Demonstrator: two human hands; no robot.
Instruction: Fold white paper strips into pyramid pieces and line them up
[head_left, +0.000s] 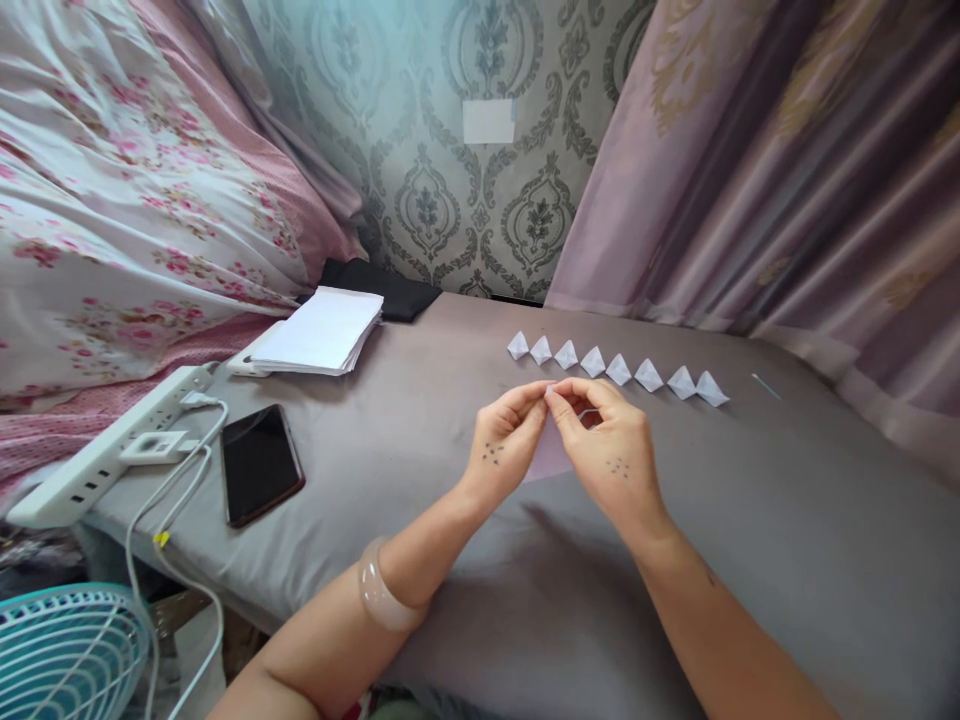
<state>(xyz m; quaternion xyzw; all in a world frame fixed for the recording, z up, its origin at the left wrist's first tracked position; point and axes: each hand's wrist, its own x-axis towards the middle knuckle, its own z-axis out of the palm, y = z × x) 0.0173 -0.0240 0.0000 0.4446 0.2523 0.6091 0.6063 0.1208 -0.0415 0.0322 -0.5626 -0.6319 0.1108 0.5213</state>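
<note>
A thin sheet of paper [550, 455], pale and pinkish in the shade, hangs between my two hands above the grey-covered surface. My left hand [506, 435] pinches its top edge between thumb and forefinger. Right beside it, my right hand [611, 440] pinches the same edge, and the two sets of fingertips touch. Much of the paper is hidden behind the hands. Just beyond them, several small folded white paper pieces [592, 362] stand in a slanting row.
At the left lie a stack of white paper [319, 330], a black phone [262, 465] and a white power strip [112, 445] with cables. A blue fan [67, 650] stands below the edge. A thin white stick [766, 386] lies far right, near the curtain [712, 200].
</note>
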